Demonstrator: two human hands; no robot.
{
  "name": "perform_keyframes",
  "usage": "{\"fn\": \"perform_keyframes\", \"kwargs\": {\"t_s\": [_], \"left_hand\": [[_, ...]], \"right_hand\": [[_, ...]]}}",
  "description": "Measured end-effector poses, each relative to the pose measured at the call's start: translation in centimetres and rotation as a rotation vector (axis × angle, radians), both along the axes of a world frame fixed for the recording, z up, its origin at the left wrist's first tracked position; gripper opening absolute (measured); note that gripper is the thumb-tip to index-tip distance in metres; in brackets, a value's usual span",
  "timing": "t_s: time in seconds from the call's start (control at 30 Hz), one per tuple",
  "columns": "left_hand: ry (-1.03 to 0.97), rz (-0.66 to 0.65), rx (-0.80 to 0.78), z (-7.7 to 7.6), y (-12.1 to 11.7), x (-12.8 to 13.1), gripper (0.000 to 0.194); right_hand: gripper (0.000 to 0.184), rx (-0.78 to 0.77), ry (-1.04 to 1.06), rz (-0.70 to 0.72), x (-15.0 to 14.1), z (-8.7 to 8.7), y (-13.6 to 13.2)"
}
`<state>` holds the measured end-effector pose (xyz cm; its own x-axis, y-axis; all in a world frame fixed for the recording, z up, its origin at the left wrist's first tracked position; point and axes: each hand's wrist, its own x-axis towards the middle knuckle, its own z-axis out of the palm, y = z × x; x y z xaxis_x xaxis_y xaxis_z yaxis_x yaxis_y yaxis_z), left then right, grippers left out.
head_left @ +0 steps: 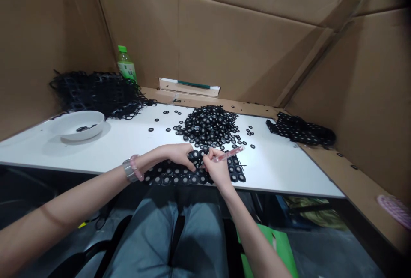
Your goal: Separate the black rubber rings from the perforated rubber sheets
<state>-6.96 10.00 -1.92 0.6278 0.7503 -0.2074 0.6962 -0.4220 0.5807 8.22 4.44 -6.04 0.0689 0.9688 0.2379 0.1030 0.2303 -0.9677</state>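
A black sheet [176, 179] set with rows of round discs with pale centres lies along the table's front edge. My left hand [180, 154] is closed on its upper edge, thumb pressed near the discs. My right hand [217, 167] grips a pen-like tool with a clear reddish handle [233, 152], its tip pointing down-left at the sheet beside my left thumb; the tip itself is too small to make out. Just behind both hands rises a pile of loose black discs [210, 124].
A white bowl [69, 119] with a few black pieces stands at the left. Behind it are a heap of black netted strips [99, 94] and a green-capped bottle [126, 64]. Another disc-studded black sheet [300, 129] lies at the right. Cardboard walls [240, 42] enclose the table.
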Motion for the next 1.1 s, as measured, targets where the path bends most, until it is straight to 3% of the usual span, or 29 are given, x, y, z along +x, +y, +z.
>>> {"fn": "perform_keyframes", "kwargs": {"t_s": [0.17,0.63,0.87,1.1], "left_hand": [[-0.002,-0.098,-0.12,0.5,-0.3,0.0,0.03],[-0.246,-0.119,-0.293,-0.8,-0.6,-0.7,0.023],[-0.167,-0.039,-0.245,-0.7,-0.7,-0.9,0.026],[-0.064,0.008,-0.199,0.1,-0.9,-0.3,0.021]], "right_hand": [[0.027,0.018,-0.101,0.013,-0.1,0.3,-0.2],[0.03,0.106,-0.242,0.02,-0.4,0.3,-0.7],[0.03,0.116,-0.249,0.061,-0.7,0.1,-0.8],[0.033,-0.021,-0.115,0.02,2.1,0.4,0.3]]}}
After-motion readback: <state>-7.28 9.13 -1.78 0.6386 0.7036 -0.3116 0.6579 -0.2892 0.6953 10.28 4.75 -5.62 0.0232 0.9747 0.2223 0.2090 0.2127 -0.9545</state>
